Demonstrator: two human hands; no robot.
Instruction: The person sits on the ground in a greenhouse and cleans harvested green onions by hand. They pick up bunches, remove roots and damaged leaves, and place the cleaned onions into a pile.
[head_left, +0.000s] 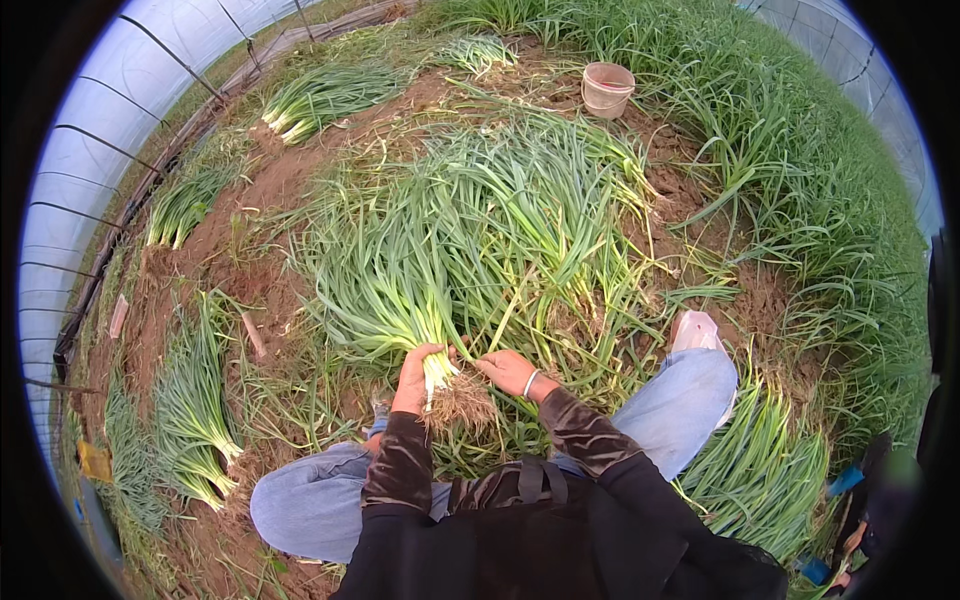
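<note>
A bunch of green leafy stalks with white bases (429, 315), like garlic chives or scallions, is gripped near its base by my left hand (415, 381). Tangled brown roots (463, 401) hang from its lower end. My right hand (508, 371), with a white band at the wrist, pinches a green leaf (465, 350) beside the bunch between thumb and fingers. Beyond both hands spreads a large heap of the same plants (517, 195), partly hidden by the bunch.
Bundles lie at left (199, 397), at the far left (322, 97) and by my right knee (757, 465). A whitish bucket (607, 90) stands on the soil beside dense growing plants (795, 150). Plastic greenhouse walls (82, 172) curve around. Part of another person (862, 536) shows at lower right.
</note>
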